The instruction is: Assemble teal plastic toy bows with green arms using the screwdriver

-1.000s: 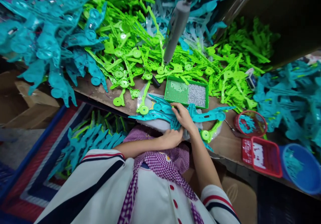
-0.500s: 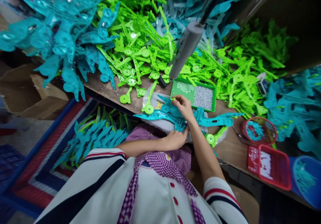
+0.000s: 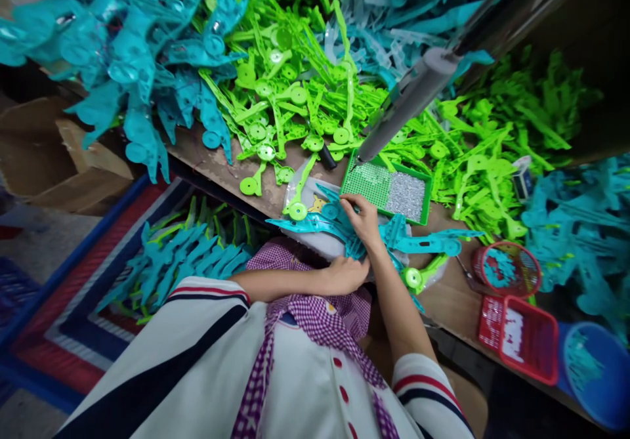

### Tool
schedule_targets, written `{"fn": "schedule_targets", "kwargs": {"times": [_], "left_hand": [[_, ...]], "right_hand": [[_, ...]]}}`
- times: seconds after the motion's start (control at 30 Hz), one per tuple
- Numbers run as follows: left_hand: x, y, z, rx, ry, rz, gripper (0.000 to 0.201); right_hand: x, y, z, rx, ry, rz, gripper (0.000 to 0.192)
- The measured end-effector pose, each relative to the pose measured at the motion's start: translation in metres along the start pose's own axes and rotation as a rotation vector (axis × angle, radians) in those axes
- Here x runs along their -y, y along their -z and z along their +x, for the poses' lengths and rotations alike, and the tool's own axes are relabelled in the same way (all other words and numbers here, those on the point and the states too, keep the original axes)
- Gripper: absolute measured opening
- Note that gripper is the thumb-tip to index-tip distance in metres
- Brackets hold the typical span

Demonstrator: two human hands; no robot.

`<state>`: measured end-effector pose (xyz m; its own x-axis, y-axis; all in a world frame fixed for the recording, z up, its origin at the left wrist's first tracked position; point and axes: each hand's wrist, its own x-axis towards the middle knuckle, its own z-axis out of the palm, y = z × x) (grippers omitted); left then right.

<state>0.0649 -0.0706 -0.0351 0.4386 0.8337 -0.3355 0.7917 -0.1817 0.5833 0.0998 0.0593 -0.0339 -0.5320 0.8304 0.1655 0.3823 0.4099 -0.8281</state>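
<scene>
A long turquoise plastic part (image 3: 325, 227) lies across a pale work pad at the table's near edge. My right hand (image 3: 365, 221) is over its middle, thumb and forefinger pinched together; anything between the tips is too small to make out. Below it, my left hand (image 3: 347, 275) is curled against the part's near edge, its fingers mostly hidden. Bright green plastic arms rest at either side, one at left (image 3: 298, 210) and one at right (image 3: 413, 277). Just beyond my right hand is a green tray (image 3: 427, 216) with a perforated half and a half full of small silvery pieces.
A grey power screwdriver (image 3: 408, 101) hangs over the tray. Piles of green parts (image 3: 275, 84) and turquoise parts (image 3: 142, 52) cover the back. Red baskets (image 3: 534, 344) and a blue bowl (image 3: 603, 386) are at right. A lined crate (image 3: 63, 301) of assembled pieces stands at lower left.
The view has shifted slightly. The hanging screwdriver has swung right and away from my right hand. My left forefinger looks more curled; both hands stay at the turquoise part.
</scene>
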Motion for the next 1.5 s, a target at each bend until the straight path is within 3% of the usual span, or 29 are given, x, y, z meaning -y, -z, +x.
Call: {"fn": "schedule_targets", "kwargs": {"times": [0.43,0.73,1.2,1.5], "left_hand": [[-0.003,-0.002,-0.003,-0.044,0.022,-0.032,0.032],[-0.005,0.008,-0.006,-0.005,-0.021,-0.012,0.034],[-0.003,0.003,-0.003,0.017,-0.057,0.02,0.028],[-0.001,-0.003,-0.001,0.0,-0.054,0.055,0.027]], "right_hand": [[-0.006,-0.007,-0.003,-0.039,0.07,-0.176,0.022],[-0.013,-0.011,0.0,0.103,0.137,-0.286,0.03],[0.005,-0.016,0.009,0.277,0.024,-0.694,0.032],[-0.003,-0.023,0.006,0.208,0.075,-0.6,0.037]]}}
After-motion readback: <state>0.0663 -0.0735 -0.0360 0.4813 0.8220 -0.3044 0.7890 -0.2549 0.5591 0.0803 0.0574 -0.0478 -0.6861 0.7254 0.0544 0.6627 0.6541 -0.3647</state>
